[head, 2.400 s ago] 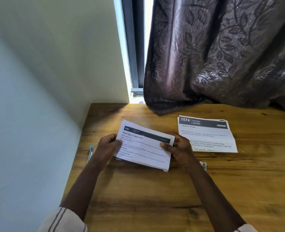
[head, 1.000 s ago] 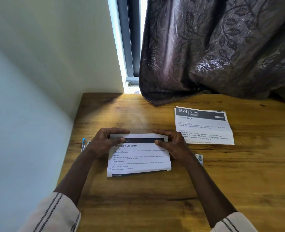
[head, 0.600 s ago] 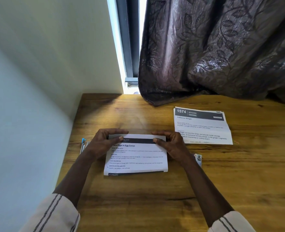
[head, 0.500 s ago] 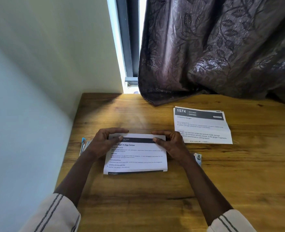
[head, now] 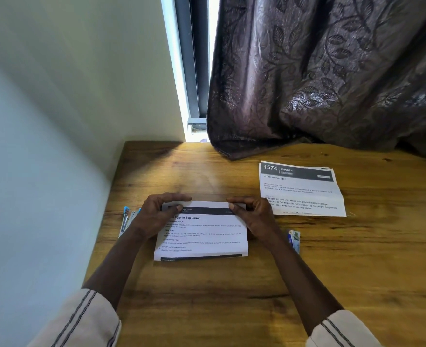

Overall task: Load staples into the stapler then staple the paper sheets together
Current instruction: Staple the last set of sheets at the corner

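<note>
Flat on the brown wooden table point(head: 232, 296) lies the white stack of printed paper sheets point(head: 204, 236), edges squared; black header band along the far edge, bold title ending "Eggs in Egg Carton", thin black strip along the near edge; left hand point(head: 156, 217) pinches the stack's 11 o'clock corner, thumb on top, fingers curled over the far edge; right hand point(head: 255, 217) pinches the 1 o'clock corner likewise; a second white printed sheet point(head: 299, 191) lies apart at the stack's 2 o'clock.

Far sheet point(head: 302, 194): "1574 KITCHEN"; near sheet point(head: 202, 236): "Egg Carton".
</note>
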